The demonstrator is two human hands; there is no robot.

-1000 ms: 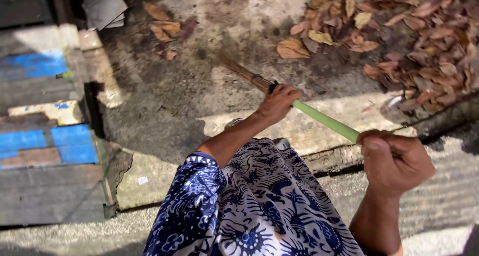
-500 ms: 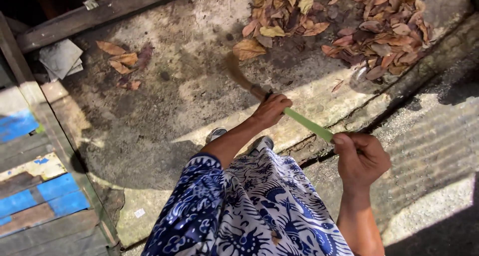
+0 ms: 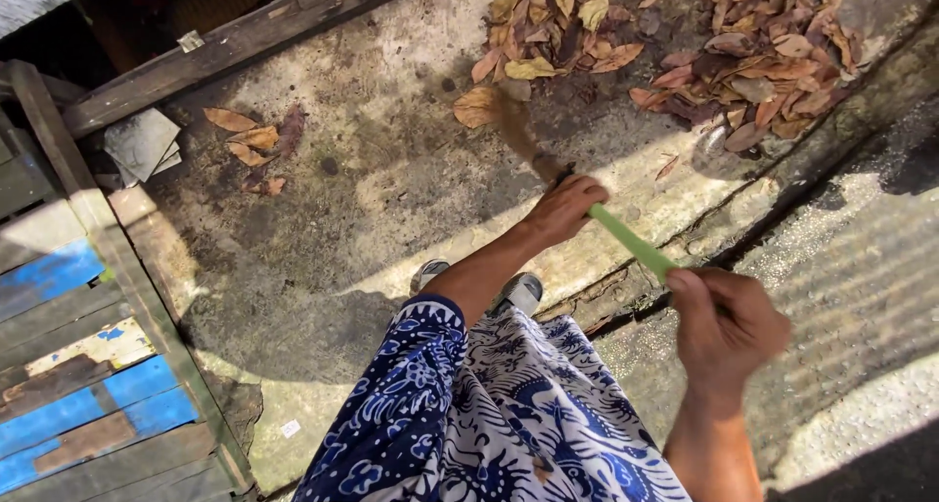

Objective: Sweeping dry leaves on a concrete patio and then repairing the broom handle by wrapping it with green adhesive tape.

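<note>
Weathered blue-painted planks point(image 3: 68, 404) edge rough, stained concrete point(image 3: 342, 209). The left hand point(image 3: 567, 207) wraps closed around a broom point(image 3: 626, 240) where brown bristles meet its smooth green handle; bristles touch the crisp dry leaves point(image 3: 724, 52). The right hand point(image 3: 729, 326) grips the handle's end.

The broom's bristle end point(image 3: 514, 126) is motion-blurred, and the right hand point(image 3: 729, 326) hides its handle's top

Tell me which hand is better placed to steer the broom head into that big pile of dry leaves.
Left, probably. The left hand grips the broom low on its green handle, just behind the bristles, which already touch the leaf pile. The right hand holds the handle's upper end, farthest from the leaves.
</note>
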